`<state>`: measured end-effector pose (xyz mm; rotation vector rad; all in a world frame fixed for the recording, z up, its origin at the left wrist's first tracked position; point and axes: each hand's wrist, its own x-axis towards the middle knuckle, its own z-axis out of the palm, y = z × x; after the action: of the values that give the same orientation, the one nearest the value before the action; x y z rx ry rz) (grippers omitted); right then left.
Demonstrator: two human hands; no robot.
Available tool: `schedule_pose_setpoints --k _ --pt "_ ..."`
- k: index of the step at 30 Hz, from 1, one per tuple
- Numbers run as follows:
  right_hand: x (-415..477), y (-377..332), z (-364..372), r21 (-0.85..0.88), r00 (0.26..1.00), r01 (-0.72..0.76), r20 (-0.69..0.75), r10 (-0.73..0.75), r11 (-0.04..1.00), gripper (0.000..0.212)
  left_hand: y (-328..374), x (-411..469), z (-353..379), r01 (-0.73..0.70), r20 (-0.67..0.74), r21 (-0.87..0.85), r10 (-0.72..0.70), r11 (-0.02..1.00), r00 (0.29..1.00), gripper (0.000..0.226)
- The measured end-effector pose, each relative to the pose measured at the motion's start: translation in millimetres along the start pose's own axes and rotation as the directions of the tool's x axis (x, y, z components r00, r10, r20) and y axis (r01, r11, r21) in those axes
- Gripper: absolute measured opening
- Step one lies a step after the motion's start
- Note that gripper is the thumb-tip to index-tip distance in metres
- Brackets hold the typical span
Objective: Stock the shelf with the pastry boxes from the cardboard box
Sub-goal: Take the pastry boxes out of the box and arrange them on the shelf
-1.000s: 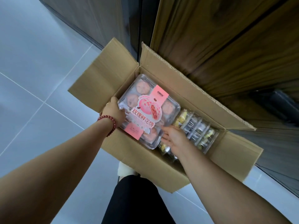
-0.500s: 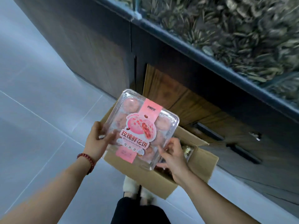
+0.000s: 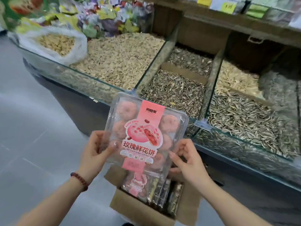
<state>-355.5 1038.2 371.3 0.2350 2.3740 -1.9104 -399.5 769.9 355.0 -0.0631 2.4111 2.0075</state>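
Observation:
A clear plastic pastry box [image 3: 145, 132] with a pink label and round pink pastries is held up in front of me. My left hand [image 3: 96, 152] grips its lower left edge, thumb on the lid. My right hand [image 3: 187, 159] grips its lower right edge. Below it the open cardboard box [image 3: 128, 207] stands on the floor. Inside lie another pink pastry box [image 3: 138, 183] and several packs of darker pastries [image 3: 164, 194]. The wooden shelf [image 3: 228, 20] runs along the top right.
Glass-fronted bulk bins stand ahead: pale seeds [image 3: 120, 57], striped sunflower seeds [image 3: 172, 92] and more to the right [image 3: 244, 118]. A plastic bag of seeds [image 3: 57, 43] sits at the left, wrapped sweets [image 3: 107, 17] behind. Grey floor tiles [image 3: 32, 128] lie to the left.
Both hands have lifted the pink pastry box out of the cardboard box and higher. My view has risen from the floor and cabinet to the seed bins and shelf.

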Motion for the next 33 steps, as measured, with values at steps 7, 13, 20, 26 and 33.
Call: schedule_pose_setpoints --k 7,13,20,26,33 --pt "23 -93 -51 0.04 0.97 0.156 -0.196 -0.145 0.987 0.023 107 74 25 -0.266 0.097 0.026 0.262 0.964 0.96 0.027" --pt "39 -141 -134 -0.041 0.905 0.279 -0.322 -0.277 0.959 0.021 188 114 87 -0.452 0.074 0.071 0.447 0.889 0.891 0.039" --pt "69 -173 -265 -0.189 0.812 0.362 -0.418 -0.408 0.913 0.018 270 155 217 -0.599 0.102 0.036 0.593 0.8 0.798 0.03" --pt "107 -200 -399 -0.282 0.752 0.343 -0.489 -0.441 0.896 0.017 325 196 354 -0.589 0.078 0.014 0.587 0.808 0.806 0.03" --pt "167 -229 -522 -0.356 0.673 0.334 -0.558 -0.486 0.873 0.014 384 248 486 -0.573 0.059 0.03 0.571 0.819 0.819 0.042"
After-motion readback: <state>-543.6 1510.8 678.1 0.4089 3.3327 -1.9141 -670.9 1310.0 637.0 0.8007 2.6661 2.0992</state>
